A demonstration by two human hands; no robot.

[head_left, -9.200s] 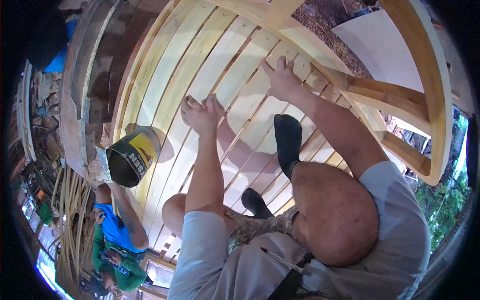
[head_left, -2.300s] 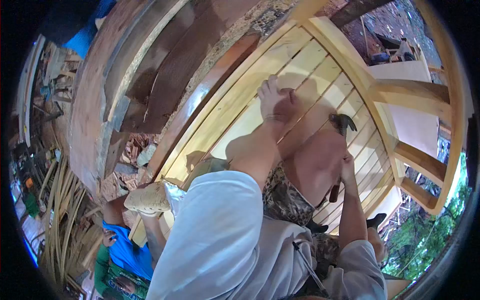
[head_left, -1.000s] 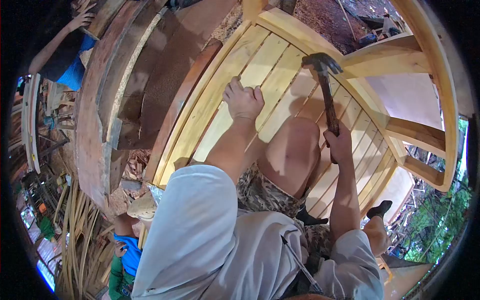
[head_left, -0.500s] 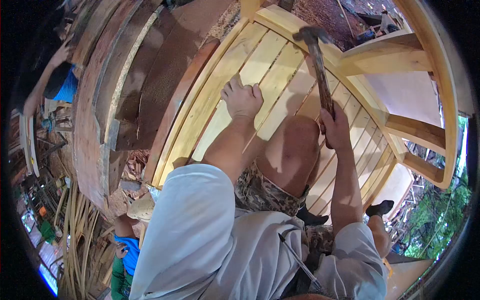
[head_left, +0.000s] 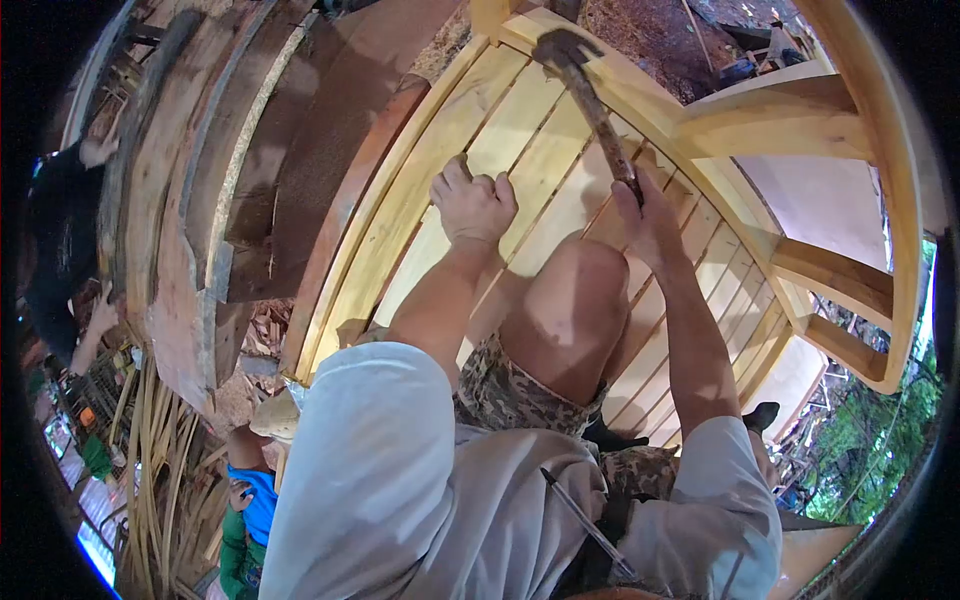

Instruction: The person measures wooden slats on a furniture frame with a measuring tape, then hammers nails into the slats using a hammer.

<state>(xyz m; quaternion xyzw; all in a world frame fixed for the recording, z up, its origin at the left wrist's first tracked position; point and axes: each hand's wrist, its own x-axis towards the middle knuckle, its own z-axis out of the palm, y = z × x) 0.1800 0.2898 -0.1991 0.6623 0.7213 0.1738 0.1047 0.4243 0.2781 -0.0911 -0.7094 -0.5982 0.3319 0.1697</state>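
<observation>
Two hands of mine are over the slatted bench [head_left: 500, 120]: my right hand [head_left: 655, 222] has its fingers wrapped round the hammer [head_left: 603, 128], which points to 12 o'clock, and my left hand [head_left: 476, 212] curls partway, its contents unclear. My bent knee [head_left: 575, 310] blocks slats between my forearms; brown planks [head_left: 320, 170] lie toward 10, thin strips [head_left: 150, 480] at 8, the curved frame [head_left: 903, 220] near 3.

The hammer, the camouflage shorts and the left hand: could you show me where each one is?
Hammer [head_left: 601, 124], head view: on its handle.
Camouflage shorts [head_left: 520, 388], head view: on the patterned cloth.
Left hand [head_left: 474, 210], head view: on the back of the hand.
</observation>
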